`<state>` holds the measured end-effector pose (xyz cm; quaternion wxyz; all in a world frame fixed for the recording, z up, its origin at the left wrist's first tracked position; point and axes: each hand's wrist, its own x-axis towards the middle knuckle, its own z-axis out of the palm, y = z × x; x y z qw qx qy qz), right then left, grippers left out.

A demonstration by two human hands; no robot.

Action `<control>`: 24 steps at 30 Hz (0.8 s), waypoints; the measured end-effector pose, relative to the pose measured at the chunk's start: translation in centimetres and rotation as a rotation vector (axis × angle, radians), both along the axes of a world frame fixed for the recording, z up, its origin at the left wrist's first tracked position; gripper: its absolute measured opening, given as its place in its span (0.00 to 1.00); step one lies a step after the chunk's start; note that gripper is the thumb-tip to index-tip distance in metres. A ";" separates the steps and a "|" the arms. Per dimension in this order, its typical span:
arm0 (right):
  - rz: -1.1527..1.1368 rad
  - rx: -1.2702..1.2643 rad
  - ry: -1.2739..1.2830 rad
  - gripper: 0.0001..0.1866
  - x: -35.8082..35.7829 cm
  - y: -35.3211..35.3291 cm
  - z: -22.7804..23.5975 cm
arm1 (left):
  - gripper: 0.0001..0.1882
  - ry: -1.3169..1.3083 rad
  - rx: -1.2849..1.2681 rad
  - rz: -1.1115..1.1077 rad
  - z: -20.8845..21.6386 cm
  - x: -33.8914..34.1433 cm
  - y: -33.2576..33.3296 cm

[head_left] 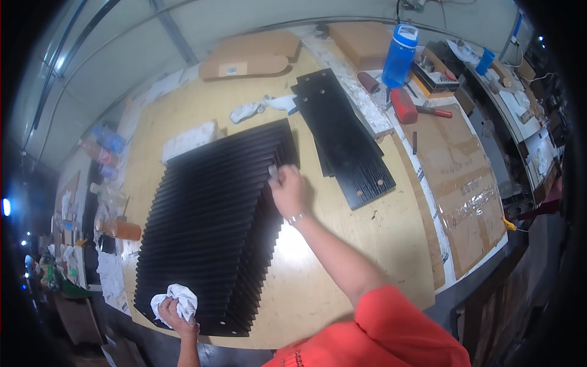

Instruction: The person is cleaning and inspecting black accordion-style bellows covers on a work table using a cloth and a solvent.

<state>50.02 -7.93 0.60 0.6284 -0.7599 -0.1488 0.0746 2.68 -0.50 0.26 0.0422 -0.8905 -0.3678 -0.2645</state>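
Note:
A large black ridged stack [195, 202] lies before me, with edges like thin boards overlapping in steps. Near its front left corner, my left hand [173, 313] is closed on a crumpled white cloth [181, 298] resting against the black surface. My right hand [290, 191] is at the stack's far right edge, its fingers pinched round a small grey piece [273, 173] too small to name. To the right of that hand lie several loose black boards [342, 137] with holes near their ends, fanned over one another.
Behind the stack are a white block-shaped bundle [191, 140], a white glove-like cloth [247, 111] and cardboard [244, 58]. A blue bottle [400, 58], red case [403, 106] and red marker [435, 112] stand or lie far right, by flat cardboard [465, 202]. Bottles [122, 230] line the left side.

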 end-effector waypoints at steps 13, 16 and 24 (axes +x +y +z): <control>0.234 -0.317 -0.382 0.09 2.4 -4.4 -2.5 | 0.33 -0.006 -0.014 -0.002 -0.4 0.1 0.3; 0.101 -0.141 -0.103 0.13 3.7 -2.6 0.3 | 0.36 -0.033 -0.014 -0.029 0.0 -0.1 0.1; 0.156 -0.213 0.207 0.15 0.2 -4.6 -5.7 | 0.39 -0.003 -0.036 0.025 -0.1 0.3 0.1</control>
